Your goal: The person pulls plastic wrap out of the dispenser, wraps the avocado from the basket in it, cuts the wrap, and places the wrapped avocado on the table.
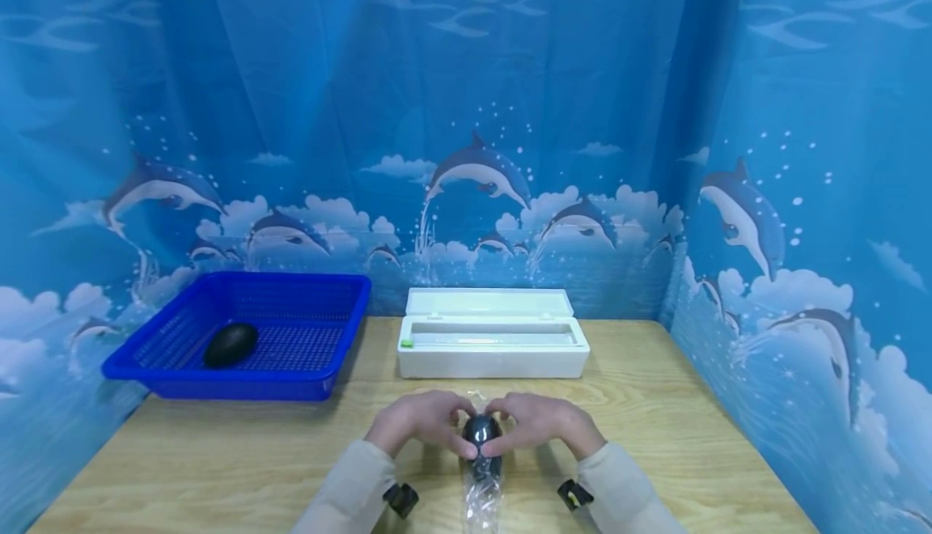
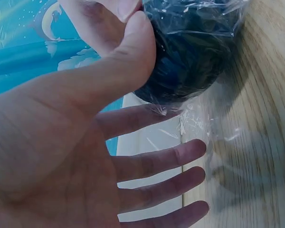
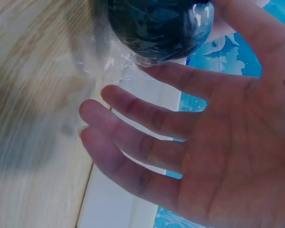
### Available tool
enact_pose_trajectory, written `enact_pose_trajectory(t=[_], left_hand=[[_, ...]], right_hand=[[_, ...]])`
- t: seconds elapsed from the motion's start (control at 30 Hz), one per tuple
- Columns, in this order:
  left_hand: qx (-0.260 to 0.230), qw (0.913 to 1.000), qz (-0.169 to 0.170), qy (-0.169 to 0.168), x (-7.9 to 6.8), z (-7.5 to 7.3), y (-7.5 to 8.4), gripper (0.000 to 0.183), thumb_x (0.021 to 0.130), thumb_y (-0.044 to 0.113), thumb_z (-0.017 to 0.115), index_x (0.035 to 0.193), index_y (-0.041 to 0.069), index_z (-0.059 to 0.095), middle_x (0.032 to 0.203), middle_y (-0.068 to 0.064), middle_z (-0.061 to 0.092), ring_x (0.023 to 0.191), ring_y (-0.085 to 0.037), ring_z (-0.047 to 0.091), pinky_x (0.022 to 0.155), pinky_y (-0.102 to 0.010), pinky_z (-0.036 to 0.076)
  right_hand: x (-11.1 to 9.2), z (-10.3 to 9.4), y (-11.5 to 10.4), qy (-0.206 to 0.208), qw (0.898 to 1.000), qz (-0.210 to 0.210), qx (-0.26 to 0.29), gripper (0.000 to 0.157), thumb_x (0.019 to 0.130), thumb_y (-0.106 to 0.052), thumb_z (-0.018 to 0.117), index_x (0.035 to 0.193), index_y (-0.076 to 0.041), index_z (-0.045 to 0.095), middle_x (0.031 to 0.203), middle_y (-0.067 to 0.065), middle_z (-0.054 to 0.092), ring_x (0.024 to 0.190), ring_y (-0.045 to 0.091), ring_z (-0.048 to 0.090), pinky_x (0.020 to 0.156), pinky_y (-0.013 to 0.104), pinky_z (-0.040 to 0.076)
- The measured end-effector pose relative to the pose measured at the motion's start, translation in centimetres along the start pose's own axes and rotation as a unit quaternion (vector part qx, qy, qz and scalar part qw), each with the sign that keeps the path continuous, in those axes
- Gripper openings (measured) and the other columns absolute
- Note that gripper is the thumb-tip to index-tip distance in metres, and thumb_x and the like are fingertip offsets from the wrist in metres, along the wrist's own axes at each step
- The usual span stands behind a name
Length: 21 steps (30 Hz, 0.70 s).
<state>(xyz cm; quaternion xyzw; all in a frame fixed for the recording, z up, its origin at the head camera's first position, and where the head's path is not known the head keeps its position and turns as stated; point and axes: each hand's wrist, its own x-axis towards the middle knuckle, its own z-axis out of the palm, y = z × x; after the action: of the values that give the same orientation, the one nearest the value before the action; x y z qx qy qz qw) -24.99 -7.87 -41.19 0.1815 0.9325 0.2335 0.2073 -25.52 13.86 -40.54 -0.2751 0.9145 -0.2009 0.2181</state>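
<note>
A dark, glossy egg-shaped object (image 1: 480, 429) lies on the wooden table, wrapped in clear plastic film (image 1: 483, 506) that trails toward me. My left hand (image 1: 425, 421) holds it from the left between thumb and index finger, the thumb on top and the index finger at the far end. From the other side my right hand (image 1: 535, 421) grips it the same way, and the two thumbs nearly meet. In both wrist views the other fingers stretch out beside the film. Crinkled film (image 3: 111, 61) gathers at the object's far end in the right wrist view.
A white oblong box (image 1: 495, 362) with a raised lid and a small green piece stands just beyond my hands. At the back left, a blue basket (image 1: 291, 375) contains a second dark egg-shaped object (image 1: 230, 345). Dolphin-print curtains (image 1: 466, 73) enclose the table.
</note>
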Motion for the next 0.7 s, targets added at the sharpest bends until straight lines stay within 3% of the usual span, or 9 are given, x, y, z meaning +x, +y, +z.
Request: enact_pose_trajectory(t=[0.27,0.5,0.7], left_hand=[[0.008,0.9999,0.001,-0.012,0.27,0.25,-0.47,0.062,0.079,0.043,0.087,0.131,0.016,0.068,0.121,-0.014,0.072,0.109,-0.029,0.069,0.098,-0.055,0.055],[-0.002,0.9996,0.028,0.003,0.42,0.12,-0.54,0.046,0.076,0.040,0.090,0.113,0.020,0.071,0.107,-0.006,0.070,0.093,-0.019,0.063,0.084,-0.044,0.057],[-0.002,0.9991,0.043,-0.001,0.31,0.10,-0.39,0.060,0.075,0.040,0.090,0.128,0.021,0.068,0.109,-0.005,0.070,0.095,-0.017,0.063,0.088,-0.045,0.057]], right_hand=[[0.07,0.03,0.13,-0.020,1.000,0.016,-0.012,0.068,0.086,-0.051,0.078,0.139,-0.011,0.061,0.120,0.006,0.067,0.109,0.022,0.064,0.093,0.045,0.057],[0.35,-0.02,0.41,-0.021,1.000,0.005,-0.005,0.058,0.086,-0.050,0.079,0.125,-0.008,0.066,0.111,0.002,0.069,0.097,0.013,0.063,0.083,0.033,0.056],[0.40,0.04,0.58,-0.026,1.000,-0.005,-0.001,0.059,0.085,-0.047,0.080,0.127,-0.008,0.066,0.111,0.002,0.069,0.099,0.015,0.064,0.084,0.032,0.055]])
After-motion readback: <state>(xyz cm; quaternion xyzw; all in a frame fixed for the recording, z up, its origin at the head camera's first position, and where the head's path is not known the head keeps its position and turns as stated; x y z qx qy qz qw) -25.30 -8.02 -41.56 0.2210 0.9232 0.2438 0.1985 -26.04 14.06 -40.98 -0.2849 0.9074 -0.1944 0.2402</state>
